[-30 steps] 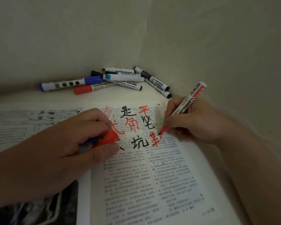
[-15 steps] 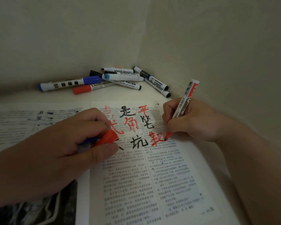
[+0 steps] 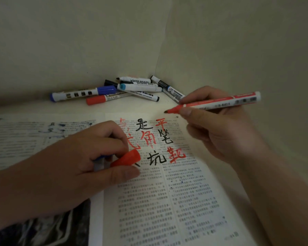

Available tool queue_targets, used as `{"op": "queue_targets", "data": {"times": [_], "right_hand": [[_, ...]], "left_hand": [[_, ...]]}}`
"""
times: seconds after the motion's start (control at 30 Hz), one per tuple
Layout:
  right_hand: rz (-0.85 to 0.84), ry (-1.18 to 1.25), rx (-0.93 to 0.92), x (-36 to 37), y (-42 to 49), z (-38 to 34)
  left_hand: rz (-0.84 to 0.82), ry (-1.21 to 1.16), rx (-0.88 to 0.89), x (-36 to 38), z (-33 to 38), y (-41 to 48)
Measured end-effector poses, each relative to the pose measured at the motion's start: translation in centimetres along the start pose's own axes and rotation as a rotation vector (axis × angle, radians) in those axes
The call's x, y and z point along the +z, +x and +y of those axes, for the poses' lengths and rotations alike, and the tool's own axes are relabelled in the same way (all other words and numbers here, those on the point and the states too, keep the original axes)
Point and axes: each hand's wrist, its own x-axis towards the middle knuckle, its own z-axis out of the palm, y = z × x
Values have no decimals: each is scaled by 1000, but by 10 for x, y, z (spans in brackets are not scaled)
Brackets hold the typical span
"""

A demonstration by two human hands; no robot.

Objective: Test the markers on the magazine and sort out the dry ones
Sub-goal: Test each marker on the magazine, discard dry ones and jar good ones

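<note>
1. Head view: the uncapped red marker was pinched by the right hand at centre right, tip held clear of the magazine, probably to spare the red strokes.
2. The red cap was gripped in the curled left hand, rested on the page, likely ready for recapping.
3. The other markers were piled in the upper-centre wall corner; bare worktop was left beside them.
</note>
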Motion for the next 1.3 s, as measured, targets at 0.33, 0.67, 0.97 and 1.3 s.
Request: {"op": "queue_targets", "data": {"times": [0.33,0.67,0.97,1.3], "right_hand": [[-337,190,123,21,-15,-4],[-412,-117,158,33,-21,0],[-218,-157,123,59,-28,3],[-52,-52,140,60,-17,8]], "left_hand": [[42,34,44,-21,41,-7],[-29,124,74,-27,44,-6],[168,275,132,-28,42,-10],[264,360,52,-29,47,-1]]}}
